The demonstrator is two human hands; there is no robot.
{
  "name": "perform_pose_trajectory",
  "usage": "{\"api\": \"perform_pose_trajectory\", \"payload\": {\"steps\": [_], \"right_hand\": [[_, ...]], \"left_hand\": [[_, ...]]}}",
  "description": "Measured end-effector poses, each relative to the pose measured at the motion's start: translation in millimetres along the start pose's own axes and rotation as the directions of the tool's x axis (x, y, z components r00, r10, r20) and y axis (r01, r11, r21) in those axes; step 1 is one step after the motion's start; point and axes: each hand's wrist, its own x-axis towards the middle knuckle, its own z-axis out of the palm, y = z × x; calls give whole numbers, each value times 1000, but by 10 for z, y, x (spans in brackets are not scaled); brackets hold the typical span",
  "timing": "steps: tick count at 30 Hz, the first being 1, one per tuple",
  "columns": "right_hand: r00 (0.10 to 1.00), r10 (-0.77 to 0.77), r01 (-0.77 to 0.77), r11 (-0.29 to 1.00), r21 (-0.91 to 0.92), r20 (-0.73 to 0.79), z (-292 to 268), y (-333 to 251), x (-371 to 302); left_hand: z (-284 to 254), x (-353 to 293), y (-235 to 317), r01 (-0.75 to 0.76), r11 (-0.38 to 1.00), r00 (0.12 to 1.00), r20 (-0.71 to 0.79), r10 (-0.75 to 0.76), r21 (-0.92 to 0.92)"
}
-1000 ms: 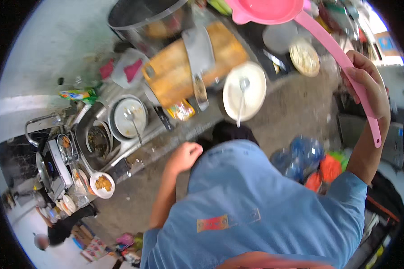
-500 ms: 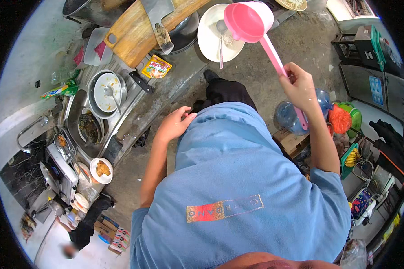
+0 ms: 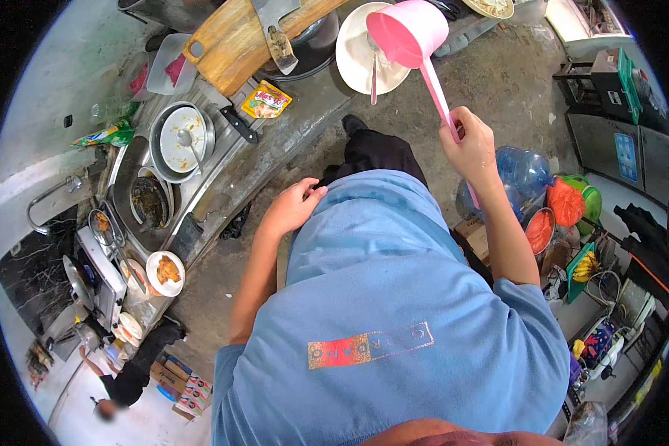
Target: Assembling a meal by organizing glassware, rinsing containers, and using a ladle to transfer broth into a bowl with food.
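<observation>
In my right hand (image 3: pixel 470 147) is the handle of a pink plastic dipper (image 3: pixel 427 28), gripped with the fingers wrapped round it. The dipper's cup hangs tilted over the right side of a white bowl (image 3: pixel 348 65), its mouth turned toward the left. A metal spoon (image 3: pixel 374 83) leans in that bowl with some pale stuff. What the cup holds, if anything, cannot be made out. My left hand (image 3: pixel 293 207) rests at the front of my blue shirt, loosely curled with fingers apart, holding nothing.
A wooden board (image 3: pixel 234 44) with a cleaver (image 3: pixel 279 37) lies over a dark pot. Below sit a seasoning packet (image 3: pixel 266 100), a knife (image 3: pixel 239 125) and a metal bowl (image 3: pixel 178 172) by the sink (image 3: pixel 126 160). Water bottles (image 3: pixel 524 175) stand right. Another person (image 3: pixel 130 383) works far left.
My right hand has moved left with the dipper. Its handle stands steeper and the cup is tipped further toward the white bowl. My left hand has stayed in place.
</observation>
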Motion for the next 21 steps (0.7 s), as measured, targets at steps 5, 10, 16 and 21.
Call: {"api": "perform_pose_trajectory", "payload": {"steps": [5,10,16,21], "right_hand": [[998,55,-55,998,13,12,50,-39,-21],[996,78,-77,997,25,-41,137,-2,-48],[822,552,-512,607,607,140,-81,-160,1],[822,509,-445,298,844,254,-834,-375,247]], "left_hand": [[26,-24,-11,13,1000,1000,6,-13,-12],[45,0,-61,-26,1000,1000,-5,26,-16],[56,-40,-93,-52,998,998,-26,51,-29],[38,19,-89,-105,992,994,7,106,-64]]}}
